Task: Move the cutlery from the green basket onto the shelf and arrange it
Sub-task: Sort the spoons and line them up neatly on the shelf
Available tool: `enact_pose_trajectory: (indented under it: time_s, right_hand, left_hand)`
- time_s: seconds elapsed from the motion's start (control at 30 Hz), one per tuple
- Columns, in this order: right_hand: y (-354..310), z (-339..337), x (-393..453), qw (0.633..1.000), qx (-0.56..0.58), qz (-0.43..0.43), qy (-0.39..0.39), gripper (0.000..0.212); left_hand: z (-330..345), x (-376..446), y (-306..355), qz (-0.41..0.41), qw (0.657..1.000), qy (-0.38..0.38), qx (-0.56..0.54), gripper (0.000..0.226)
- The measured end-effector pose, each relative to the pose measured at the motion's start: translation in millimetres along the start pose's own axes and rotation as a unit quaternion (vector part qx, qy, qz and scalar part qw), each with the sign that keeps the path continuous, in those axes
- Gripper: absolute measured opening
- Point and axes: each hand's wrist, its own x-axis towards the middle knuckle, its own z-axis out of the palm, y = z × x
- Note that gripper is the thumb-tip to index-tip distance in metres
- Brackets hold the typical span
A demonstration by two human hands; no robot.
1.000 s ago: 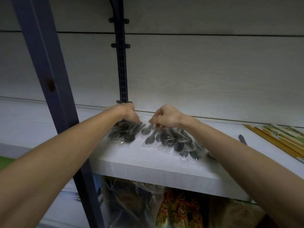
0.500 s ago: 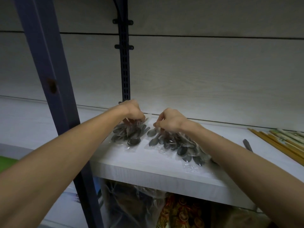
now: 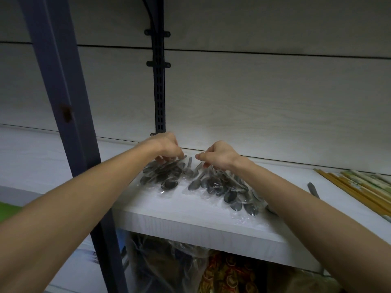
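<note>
Both arms reach up and forward onto the white shelf (image 3: 190, 225), and the work is centred where the two hands meet, just in front of the back wall. The left hand (image 3: 167, 146) has its fingers curled down onto the top ends of the left pile of spoons (image 3: 163, 176), which are wrapped in clear plastic; it seems to pinch the wrappers or handles, though the fingertips are partly hidden. The right hand (image 3: 218, 155) is curled the same way over the right pile of spoons (image 3: 222, 189), thumb and forefinger pressed together at the handle ends. Gripping at the handles lets each bundle be fanned or squared with the bowls pointing toward the shelf's front edge, so the piles read as two tidy groups, near each other but not merged.

The right pile spreads toward 4 o'clock, looser than the left, so by my judgement it needs more straightening. Farther out at 3 o'clock lie chopsticks (image 3: 359, 187) and a single dark utensil (image 3: 313, 189), well apart from the spoons. A sliver of green (image 3: 6, 210) at 9 o'clock may be the basket; I cannot tell. Bagged goods (image 3: 190, 267) sit under the shelf.
</note>
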Motion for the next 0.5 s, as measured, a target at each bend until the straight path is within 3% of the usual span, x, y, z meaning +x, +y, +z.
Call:
enact_pose_trajectory:
  time_s: [0.07,0.13,0.3,0.43,0.5]
  right_hand:
    - [-5,5,0,0.999,-0.041,-0.004,0.018,0.051]
    - [-12,11,-1,0.998,-0.07,0.001,0.008,0.061]
    - [-19,23,-4,0.992,-0.126,0.006,-0.027,0.042]
    - [-18,19,0,0.997,-0.056,0.024,-0.047,0.03]
    - [-16,11,-2,0.999,-0.005,0.028,-0.046,0.026]
  left_hand:
    - [2,-1,-4,-0.021,0.997,-0.014,0.069,0.043]
    - [4,-2,-6,-0.024,0.994,-0.014,0.101,0.048]
    - [4,-2,-7,-0.017,0.995,0.015,0.1,0.038]
    - [3,-1,-7,-0.016,0.997,0.019,0.076,0.032]
    - [2,1,-4,-0.011,1.0,0.02,0.013,0.026]
